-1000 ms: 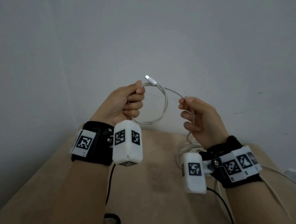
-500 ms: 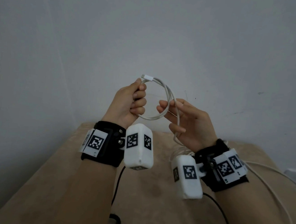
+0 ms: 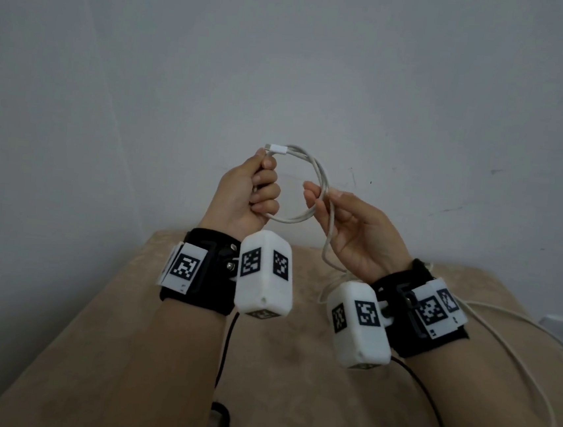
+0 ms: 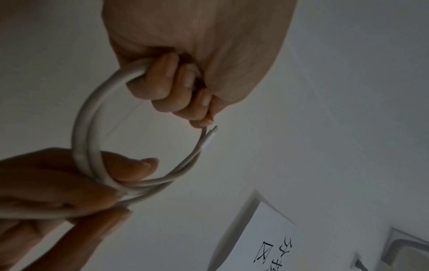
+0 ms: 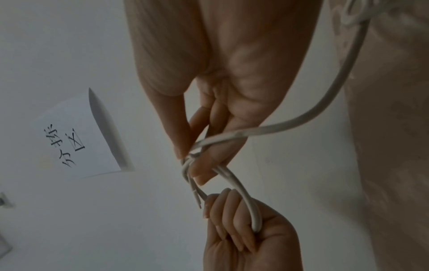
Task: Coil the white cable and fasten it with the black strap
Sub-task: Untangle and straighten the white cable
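Note:
The white cable [image 3: 315, 168] forms a small coil of about two turns, held up in front of the wall. My left hand [image 3: 265, 191] grips the coil's left side in a fist, and the plug [image 3: 276, 148] sticks out above the thumb. In the left wrist view its curled fingers [image 4: 176, 88] wrap the cable [image 4: 85, 119]. My right hand [image 3: 323, 195] pinches the coil's right side between thumb and fingers [image 5: 197, 159]. The loose cable [image 5: 325, 110] trails from there down to the table. I cannot make out the black strap for certain.
A beige table [image 3: 291, 386] lies below the hands, against a grey wall. More slack white cable [image 3: 520, 326] runs off over its right side. A black wire [image 3: 226, 345] hangs from the left wrist to a dark looped thing [image 3: 218, 424] at the near edge. A paper sign [image 5: 76, 141] hangs on the wall.
My right hand swung left from a hand's width away and laid another turn of cable onto the coil. Both hands rose slightly, and the left hand kept its grip.

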Tool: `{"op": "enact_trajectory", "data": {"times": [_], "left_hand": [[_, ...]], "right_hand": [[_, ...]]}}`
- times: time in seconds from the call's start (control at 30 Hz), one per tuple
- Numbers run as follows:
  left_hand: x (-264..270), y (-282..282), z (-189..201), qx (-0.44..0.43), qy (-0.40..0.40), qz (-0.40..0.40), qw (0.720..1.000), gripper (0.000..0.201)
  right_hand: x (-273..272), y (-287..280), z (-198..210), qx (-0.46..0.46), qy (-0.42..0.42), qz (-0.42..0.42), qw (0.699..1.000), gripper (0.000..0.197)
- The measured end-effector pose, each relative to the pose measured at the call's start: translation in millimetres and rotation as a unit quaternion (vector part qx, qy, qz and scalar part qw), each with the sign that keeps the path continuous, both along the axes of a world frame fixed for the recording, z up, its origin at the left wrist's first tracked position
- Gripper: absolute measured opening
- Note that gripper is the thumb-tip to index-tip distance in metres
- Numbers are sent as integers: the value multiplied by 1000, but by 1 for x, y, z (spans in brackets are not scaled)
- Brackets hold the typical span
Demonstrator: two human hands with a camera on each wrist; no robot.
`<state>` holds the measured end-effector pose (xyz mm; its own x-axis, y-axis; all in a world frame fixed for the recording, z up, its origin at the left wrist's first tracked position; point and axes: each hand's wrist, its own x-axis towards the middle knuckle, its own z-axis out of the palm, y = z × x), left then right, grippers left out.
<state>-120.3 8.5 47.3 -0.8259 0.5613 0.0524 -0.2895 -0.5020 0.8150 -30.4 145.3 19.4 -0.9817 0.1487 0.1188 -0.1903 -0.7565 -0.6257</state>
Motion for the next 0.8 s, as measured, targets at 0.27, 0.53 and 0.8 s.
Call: {"op": "enact_trajectory", "data": {"times": [0.27,0.53,0.8], "left_hand": [[0,-4,-1,-16,-7,-20,1000,36],[-3,-28,-4,-168,51,-27,984,45],[0,-22,-4,-393,224,-12,892,47]], "right_hand": [[-3,6,-1,25,-26,-26,999,4],[3,23,2,120,-73,16,990,23],[3,21,0,279,-110,64,952,32]]}}
